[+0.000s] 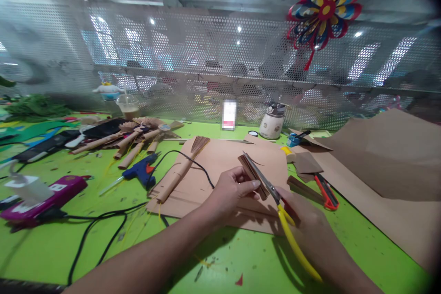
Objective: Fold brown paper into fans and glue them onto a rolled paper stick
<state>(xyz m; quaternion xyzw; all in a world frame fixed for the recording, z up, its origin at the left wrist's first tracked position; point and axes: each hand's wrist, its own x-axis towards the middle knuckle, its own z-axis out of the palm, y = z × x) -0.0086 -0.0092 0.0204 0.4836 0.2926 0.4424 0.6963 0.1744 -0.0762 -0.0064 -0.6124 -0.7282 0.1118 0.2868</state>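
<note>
My left hand (237, 188) pinches a narrow stack of brown paper strips (248, 168), held at a slant above the brown paper sheets (220, 156). In my right hand (299, 211) is a pair of scissors (284, 220) with yellow handles. Its blades lie along the right side of the strips and look nearly together; whether they bite into the paper I cannot tell. On the sheets to the left rests a rolled paper tube (179, 174) with a fringed end. My right fingers are partly hidden behind the handles.
At the left lie a blue glue gun (139, 170), a purple power strip (58, 195) and several paper rolls (134, 140). Black cords cross the table. A red utility knife (325, 190) and large brown paper (389, 161) lie at right. A jar-like bottle (272, 121) stands behind.
</note>
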